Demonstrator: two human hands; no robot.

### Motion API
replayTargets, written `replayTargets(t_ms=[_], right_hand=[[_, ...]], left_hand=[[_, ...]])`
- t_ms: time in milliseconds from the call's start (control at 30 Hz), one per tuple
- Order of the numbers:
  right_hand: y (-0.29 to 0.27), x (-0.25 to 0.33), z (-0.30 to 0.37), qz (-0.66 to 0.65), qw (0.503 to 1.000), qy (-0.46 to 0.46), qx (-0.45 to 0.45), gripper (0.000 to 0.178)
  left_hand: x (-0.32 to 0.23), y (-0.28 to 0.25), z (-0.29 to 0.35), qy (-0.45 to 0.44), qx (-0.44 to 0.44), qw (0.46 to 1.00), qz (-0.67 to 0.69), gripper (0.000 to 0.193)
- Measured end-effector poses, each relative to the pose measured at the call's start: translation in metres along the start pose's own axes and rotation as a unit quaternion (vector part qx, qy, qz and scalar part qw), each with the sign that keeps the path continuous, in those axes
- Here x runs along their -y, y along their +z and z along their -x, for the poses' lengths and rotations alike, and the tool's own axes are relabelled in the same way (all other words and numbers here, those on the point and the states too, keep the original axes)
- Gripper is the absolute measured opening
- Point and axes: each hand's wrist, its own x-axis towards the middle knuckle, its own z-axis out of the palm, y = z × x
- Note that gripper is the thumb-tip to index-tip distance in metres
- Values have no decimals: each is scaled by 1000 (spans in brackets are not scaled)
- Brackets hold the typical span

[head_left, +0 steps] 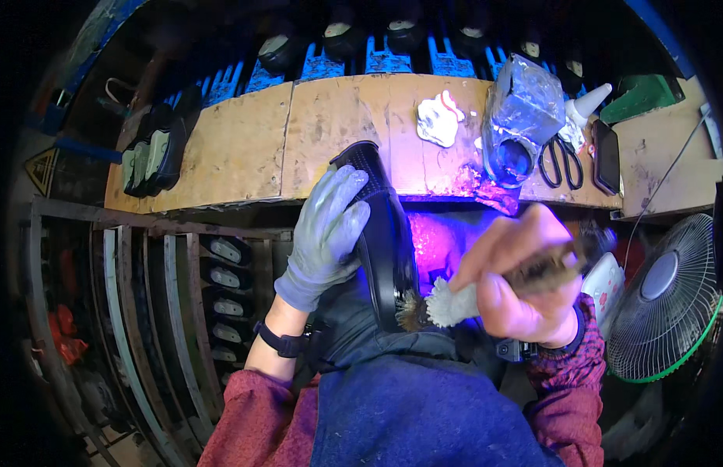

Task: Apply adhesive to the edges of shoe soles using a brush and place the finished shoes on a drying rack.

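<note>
Shoe workshop: glue-stained bench (237, 148), shoe racks (221, 288), scissors (562, 159), fan (665, 300).

The right hand (525, 272) is motion-blurred, and its brush (447, 303) handle is hidden.

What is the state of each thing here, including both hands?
Left hand: gloved, gripping the shoe.
Right hand: bare, closed on the brush.
Shoe: black, held on edge, sole side toward the brush.
Brush: bristles touching the shoe's edge.
Scissors: lying on the bench, blades shut.
Fan: standing at right; running or not, cannot tell.
Bench: worn, stained.
</note>
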Motion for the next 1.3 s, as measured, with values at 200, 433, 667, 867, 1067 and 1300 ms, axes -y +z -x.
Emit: replayTargets(t_ms=[200,433,667,867,1067,1300], right_hand=[[-18,21,-17,147,969,-161,118,30],[-25,13,-38,-10,996,33,-86,19],[-34,-22,-70,-37,994,34,-97,9],[-33,-52,-55,-57,997,24,-48,15],[-38,-67,-37,-5,1000,-18,-12,16],[-36,-76,-8,30,999,43,-4,19]], left_hand=[[4,-21,-24,-92,24,995,31,81],[-19,-51,-42,-291,252,899,207,107],[-32,-28,-22,-380,277,817,334,128],[-24,-25,-22,-444,292,747,400,120],[-12,-18,-31,-455,240,732,447,110],[10,-2,-19,-483,151,574,644,55]])
